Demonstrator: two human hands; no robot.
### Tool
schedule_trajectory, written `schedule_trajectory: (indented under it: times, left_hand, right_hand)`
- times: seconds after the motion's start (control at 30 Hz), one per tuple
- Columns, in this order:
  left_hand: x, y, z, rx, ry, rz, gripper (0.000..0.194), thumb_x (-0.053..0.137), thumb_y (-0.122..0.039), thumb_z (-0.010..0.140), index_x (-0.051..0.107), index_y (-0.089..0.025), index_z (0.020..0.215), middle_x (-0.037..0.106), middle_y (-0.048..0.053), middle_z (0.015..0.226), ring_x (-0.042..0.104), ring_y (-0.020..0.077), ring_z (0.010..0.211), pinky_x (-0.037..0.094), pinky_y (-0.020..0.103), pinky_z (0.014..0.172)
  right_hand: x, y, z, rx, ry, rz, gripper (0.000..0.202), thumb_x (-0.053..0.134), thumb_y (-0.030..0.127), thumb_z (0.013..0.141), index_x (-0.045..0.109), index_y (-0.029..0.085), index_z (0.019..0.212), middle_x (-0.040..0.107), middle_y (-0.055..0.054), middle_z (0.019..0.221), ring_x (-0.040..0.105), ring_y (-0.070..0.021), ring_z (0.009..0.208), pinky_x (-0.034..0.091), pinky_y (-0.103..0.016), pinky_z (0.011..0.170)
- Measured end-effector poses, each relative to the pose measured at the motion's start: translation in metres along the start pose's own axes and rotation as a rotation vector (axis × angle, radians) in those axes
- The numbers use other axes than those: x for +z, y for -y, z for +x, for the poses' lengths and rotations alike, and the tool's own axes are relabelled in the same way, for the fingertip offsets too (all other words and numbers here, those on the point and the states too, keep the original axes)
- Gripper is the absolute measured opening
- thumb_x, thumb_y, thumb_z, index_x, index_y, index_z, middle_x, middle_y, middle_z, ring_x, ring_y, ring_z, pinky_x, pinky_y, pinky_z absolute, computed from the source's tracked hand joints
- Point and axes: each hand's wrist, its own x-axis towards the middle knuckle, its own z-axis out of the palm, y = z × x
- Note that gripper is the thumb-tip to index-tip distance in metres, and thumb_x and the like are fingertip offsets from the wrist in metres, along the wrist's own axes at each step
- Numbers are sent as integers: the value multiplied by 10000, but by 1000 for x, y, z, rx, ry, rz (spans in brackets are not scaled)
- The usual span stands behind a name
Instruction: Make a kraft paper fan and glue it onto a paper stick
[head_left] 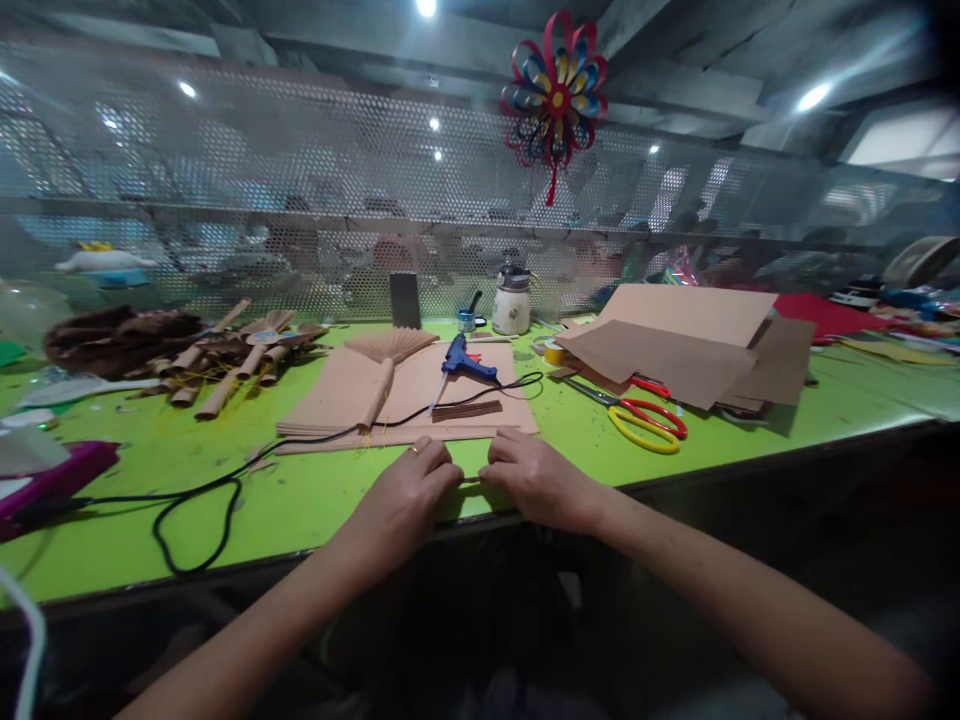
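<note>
At a green table [307, 495] before perforated screening [337, 165], left hand [411, 498] and right hand [541, 480], pinch-tight grip on a thin strip [471, 480].

Brownish strip [471, 480], lime-green table [574, 455], blue glue gun [459, 360], tan fan [388, 358], scissors [628, 404] handled in red and yellow

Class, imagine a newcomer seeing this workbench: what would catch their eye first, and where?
First, probably the red, blue and yellow flower ornament, high and just right of centre. Then the bright green table, with a blue glue gun on brown paper near the middle. At the table's near edge, the left hand and right hand hold a thin brown piece between them.
</note>
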Motion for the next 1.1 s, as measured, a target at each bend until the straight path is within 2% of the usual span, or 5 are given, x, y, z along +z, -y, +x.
schedule_trajectory:
  times: [0.13, 0.33, 0.53, 0.87, 1.1]
  left_hand:
    - [-1, 3, 4, -31, -27, -62, 180, 426, -130, 907, 600, -156, 874, 513, 64, 856, 465, 188, 793, 403, 312, 697]
    - [-17, -10, 13, -432, -417, -180, 218, 531, -333, 878, 621, -157, 970, 591, 79, 907, 535, 211, 876, 415, 346, 836]
    - [-1, -18, 34, -725, -56, -767, 424, 444, -508, 849, 607, -146, 700, 571, 7, 598, 519, 162, 604, 392, 255, 573]
    - [-18, -7, 31, -445, 329, -872, 419, 396, -504, 883, 561, -153, 723, 442, -43, 562, 373, 108, 536, 287, 213, 502]
    - [-11, 2, 38, -225, 349, -529, 348, 423, -394, 898, 620, -158, 737, 568, 11, 718, 479, 139, 647, 326, 224, 575]
  right_hand:
    - [2, -3, -1, 39, 5, 49, 164, 506, 48, 838, 622, 150, 784, 532, -64, 785, 440, -185, 772, 353, -288, 647]
    - [-6, 9, 5, 332, -140, 18, 149, 492, 116, 864, 576, 146, 744, 528, -66, 761, 472, -181, 743, 365, -285, 642]
    - [-2, 45, 17, 400, -201, -67, 126, 465, 151, 882, 561, 152, 801, 532, -82, 788, 476, -204, 738, 372, -319, 646]
    - [-42, 23, 16, 199, -65, -10, 124, 507, 134, 884, 630, 143, 896, 578, -108, 924, 460, -228, 923, 389, -358, 802]
    - [-20, -10, 9, 123, 179, 250, 135, 572, 125, 861, 703, 134, 832, 606, -58, 769, 532, -137, 729, 393, -234, 649]
